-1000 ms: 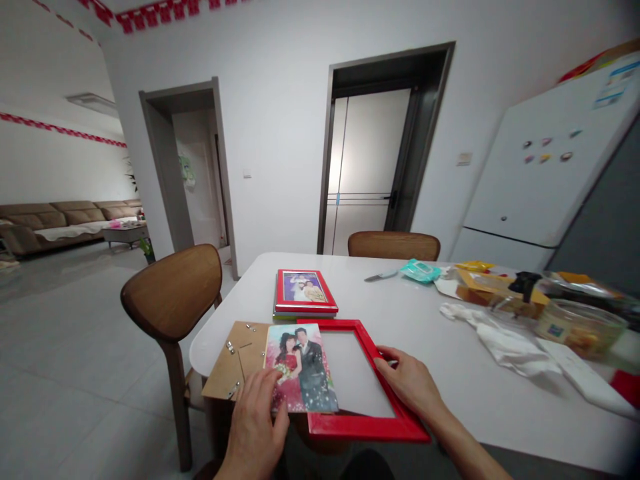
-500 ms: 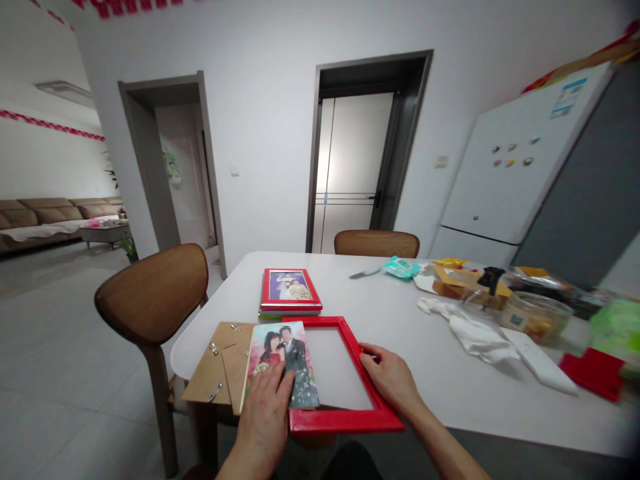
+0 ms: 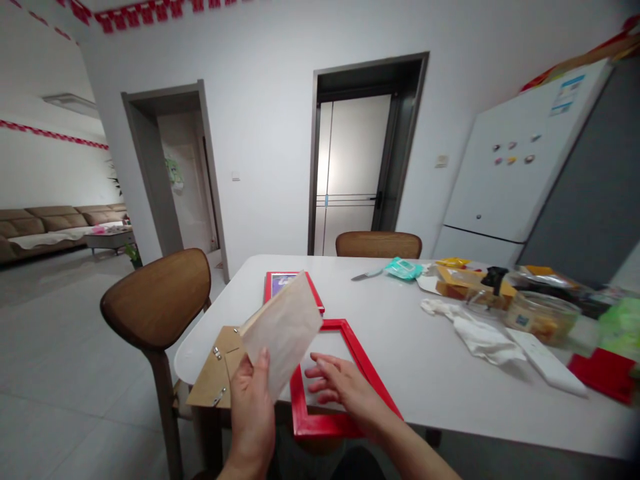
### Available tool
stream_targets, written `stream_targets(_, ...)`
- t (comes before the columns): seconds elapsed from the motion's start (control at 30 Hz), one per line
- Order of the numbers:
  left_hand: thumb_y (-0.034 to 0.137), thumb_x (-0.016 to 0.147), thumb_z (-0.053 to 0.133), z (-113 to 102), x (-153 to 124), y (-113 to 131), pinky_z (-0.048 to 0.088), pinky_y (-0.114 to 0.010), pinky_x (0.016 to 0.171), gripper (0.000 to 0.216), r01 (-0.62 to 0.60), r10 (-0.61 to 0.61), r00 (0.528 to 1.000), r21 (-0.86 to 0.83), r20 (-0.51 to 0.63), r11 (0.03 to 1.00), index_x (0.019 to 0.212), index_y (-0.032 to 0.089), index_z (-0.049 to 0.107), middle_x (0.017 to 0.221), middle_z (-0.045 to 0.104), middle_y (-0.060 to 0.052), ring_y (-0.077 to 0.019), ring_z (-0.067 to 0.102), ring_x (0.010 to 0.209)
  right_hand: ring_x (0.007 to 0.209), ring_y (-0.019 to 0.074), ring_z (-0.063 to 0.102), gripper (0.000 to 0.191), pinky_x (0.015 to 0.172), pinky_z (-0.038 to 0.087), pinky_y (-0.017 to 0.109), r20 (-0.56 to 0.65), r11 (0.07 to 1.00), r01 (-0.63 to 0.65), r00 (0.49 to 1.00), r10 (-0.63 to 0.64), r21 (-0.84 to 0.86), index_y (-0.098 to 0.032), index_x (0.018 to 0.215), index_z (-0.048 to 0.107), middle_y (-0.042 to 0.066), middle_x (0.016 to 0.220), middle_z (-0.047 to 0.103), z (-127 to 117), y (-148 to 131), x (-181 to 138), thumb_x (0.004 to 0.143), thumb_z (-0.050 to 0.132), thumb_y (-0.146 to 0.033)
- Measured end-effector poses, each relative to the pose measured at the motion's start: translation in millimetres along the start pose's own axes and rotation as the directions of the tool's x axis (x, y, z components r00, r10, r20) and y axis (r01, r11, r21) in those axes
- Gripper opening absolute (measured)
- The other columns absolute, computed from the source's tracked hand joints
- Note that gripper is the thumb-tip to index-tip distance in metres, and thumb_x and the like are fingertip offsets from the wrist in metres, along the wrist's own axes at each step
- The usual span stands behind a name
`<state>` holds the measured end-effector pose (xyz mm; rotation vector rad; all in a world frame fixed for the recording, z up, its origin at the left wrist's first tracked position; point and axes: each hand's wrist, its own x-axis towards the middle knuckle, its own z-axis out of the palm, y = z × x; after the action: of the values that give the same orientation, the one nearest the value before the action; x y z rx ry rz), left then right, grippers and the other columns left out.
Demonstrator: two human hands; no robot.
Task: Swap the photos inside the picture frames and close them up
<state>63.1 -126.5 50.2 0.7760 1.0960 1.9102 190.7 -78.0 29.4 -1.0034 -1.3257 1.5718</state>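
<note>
My left hand [image 3: 253, 400] grips a photo [image 3: 287, 333], lifted and tilted so that its pale back faces me and its picture is hidden. My right hand [image 3: 340, 390], fingers spread and holding nothing, hovers over the opening of an empty red picture frame [image 3: 373, 373] at the table's near edge. Left of the frame lies a brown backing board [image 3: 207, 380] with metal clips, partly covered by my left hand and the photo. Behind the photo, a framed picture with a red border [image 3: 315, 293] rests on the table, partly hidden.
The white table [image 3: 395, 320] carries a knife [image 3: 367, 275], a teal packet [image 3: 404, 269], a crumpled white cloth [image 3: 485, 337], a clear plastic tub [image 3: 543, 317] and a red cloth [image 3: 603, 373]. Wooden chairs stand at the left [image 3: 157, 300] and far side [image 3: 379, 245].
My left hand has picked up the photo and turned it over, back towards me. My right hand has let go of the frame's right side and moved left over its opening.
</note>
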Motion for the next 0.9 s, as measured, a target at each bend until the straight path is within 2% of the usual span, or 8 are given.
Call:
stream_targets(0.1,0.038,0.072,0.052,15.5,-17.1,-22.5,0.043,-0.033,0.081,0.043,0.17,-0.15,0.983,-0.208,0.109,0.963,0.107,0.014,0.05,0.092,0.064,-0.008,-0.0204,0.059,0.087,0.07,0.0159,0.06,0.031,0.059,0.047,0.028,-0.091,0.938,0.034,0.996,-0.003,0.346,-0.015,0.091,0.055,0.007,0.083,0.064,1.4,5.1,5.5,0.07,0.05,-0.038)
stream_targets(0.17,0.037,0.071,0.053,17.4,-21.3,-36.3,0.042,-0.032,0.083,0.045,0.203,-0.17,0.972,-0.213,0.162,0.956,0.109,0.013,0.049,0.096,0.063,-0.009,-0.0213,0.057,0.092,0.075,0.0171,0.06,0.026,0.062,0.049,0.028,-0.213,0.905,0.111,0.977,-0.023,0.41,-0.017,0.092,0.054,0.006,0.084,0.065,-9.7,1.9,9.3,0.07,0.05,-0.03)
stream_targets(0.23,0.032,0.069,0.056,13.1,-19.5,-44.3,0.039,-0.031,0.087,0.048,0.192,-0.166,0.97,-0.14,0.176,0.971,0.113,0.014,0.046,0.105,0.059,-0.01,-0.0215,0.052,0.099,0.074,0.0175,0.061,0.027,0.062,0.049,0.028,-0.26,0.926,0.101,0.966,-0.003,0.363,-0.017,0.097,0.052,0.005,0.083,0.066,-26.1,-4.8,12.4,0.07,0.048,-0.023)
stream_targets(0.37,0.021,0.065,0.055,-1.8,-11.5,-44.6,0.034,-0.029,0.093,0.054,0.117,-0.15,0.969,0.167,0.199,0.979,0.116,0.011,0.041,0.119,0.048,-0.013,-0.0206,0.044,0.109,0.064,0.0166,0.062,0.035,0.057,0.05,0.029,-0.211,0.983,-0.048,0.974,0.085,0.175,-0.015,0.105,0.047,0.007,0.081,0.066,-56.6,-14.2,19.0,0.07,0.045,-0.014)
stream_targets(0.43,0.018,0.063,0.053,-6.7,-11.6,-41.7,0.03,-0.03,0.096,0.052,0.024,-0.128,0.961,0.39,0.245,0.921,0.113,0.01,0.045,0.12,0.047,-0.013,-0.0208,0.041,0.112,0.062,0.0161,0.062,0.04,0.056,0.049,0.028,-0.184,0.992,-0.081,0.978,0.097,0.094,-0.015,0.108,0.046,0.006,0.08,0.066,-65.0,-13.3,23.1,0.068,0.044,-0.012)
stream_targets(0.53,0.015,0.06,0.051,-9.1,-16.1,-39.1,0.026,-0.032,0.099,0.05,-0.145,-0.106,0.935,0.635,0.339,0.759,0.11,0.012,0.049,0.123,0.045,-0.011,-0.0212,0.037,0.115,0.061,0.0163,0.062,0.045,0.054,0.048,0.027,-0.141,0.994,-0.109,0.984,0.108,0.002,-0.014,0.112,0.044,0.006,0.078,0.067,-68.9,-8.3,30.3,0.066,0.042,-0.011)
stream_targets(0.7,0.016,0.06,0.051,-10.1,-19.8,-42.8,0.027,-0.036,0.099,0.052,-0.328,-0.115,0.866,0.726,0.487,0.605,0.111,0.012,0.049,0.126,0.04,-0.012,-0.0231,0.035,0.117,0.057,0.0152,0.061,0.044,0.051,0.047,0.024,-0.124,0.986,-0.106,0.988,0.09,-0.127,-0.012,0.109,0.048,0.006,0.076,0.067,-64.2,-1.2,45.0,0.066,0.04,-0.013)
stream_targets(0.9,0.018,0.057,0.055,-14.8,-19.0,-47.6,0.023,-0.044,0.099,0.052,-0.458,-0.159,0.792,0.745,0.59,0.485,0.109,0.01,0.051,0.126,0.04,-0.015,-0.0272,0.033,0.117,0.055,0.0151,0.06,0.041,0.051,0.045,0.024,-0.141,0.971,-0.047,0.99,0.014,-0.235,-0.009,0.103,0.052,0.005,0.07,0.067,-60.9,5.2,57.1,0.064,0.039,-0.012)
